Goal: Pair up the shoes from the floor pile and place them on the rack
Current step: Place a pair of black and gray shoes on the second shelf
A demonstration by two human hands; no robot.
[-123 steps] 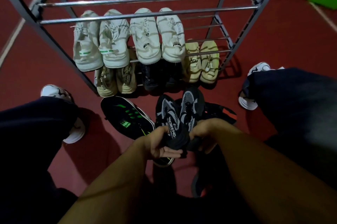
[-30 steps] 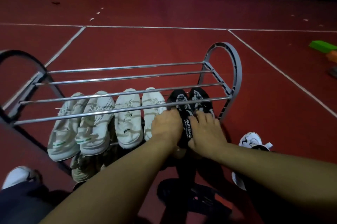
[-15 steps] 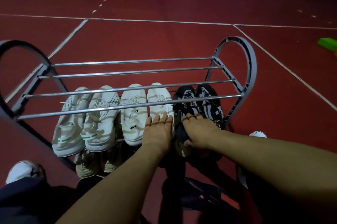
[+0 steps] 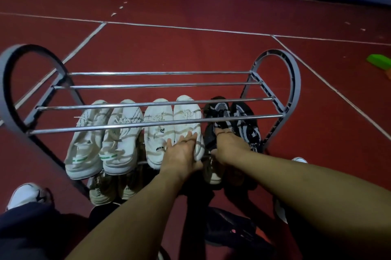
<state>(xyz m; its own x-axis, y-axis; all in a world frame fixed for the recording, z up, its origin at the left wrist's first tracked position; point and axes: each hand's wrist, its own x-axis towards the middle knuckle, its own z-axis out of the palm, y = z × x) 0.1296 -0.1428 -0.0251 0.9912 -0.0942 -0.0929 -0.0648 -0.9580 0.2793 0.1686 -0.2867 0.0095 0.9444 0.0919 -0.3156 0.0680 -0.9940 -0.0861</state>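
Dark red sports flooring [image 4: 190, 48] with pale painted lines spreads under everything, and on it stands the rack [image 4: 281, 82], grey arched ends joined by chrome bars. Its top tier carries nothing. The middle tier is full across: a white pair with green tabs [image 4: 101, 141] at the left, a plain white pair [image 4: 171, 124] in the middle, and the black knit pair [image 4: 234, 120] at the right end, toes pointing away, side by side and touching. Beneath, on the lowest level, a beige pair [image 4: 110, 190] shows at the left; more shoes sit in the shadow beside it, but I cannot tell them apart.

By my reading the task is well advanced: at least four pairs are racked and the black pair looks essentially seated. What remains appears to be the dark shoe with a pink spot [image 4: 230, 232] lying on the floor between the forearms, plus any partner hidden in the dark near the knees, with the bare top tier as the obvious home.

Both arms reach forward under the front bar. The left hand [image 4: 182, 152] lies flat, palm down, fingers straight and slightly spread, resting on the heel of the right-hand white shoe. The right hand [image 4: 228, 145] has its fingers curled down onto the heel of the left black shoe, gripping or pressing it; the thumb is hidden.
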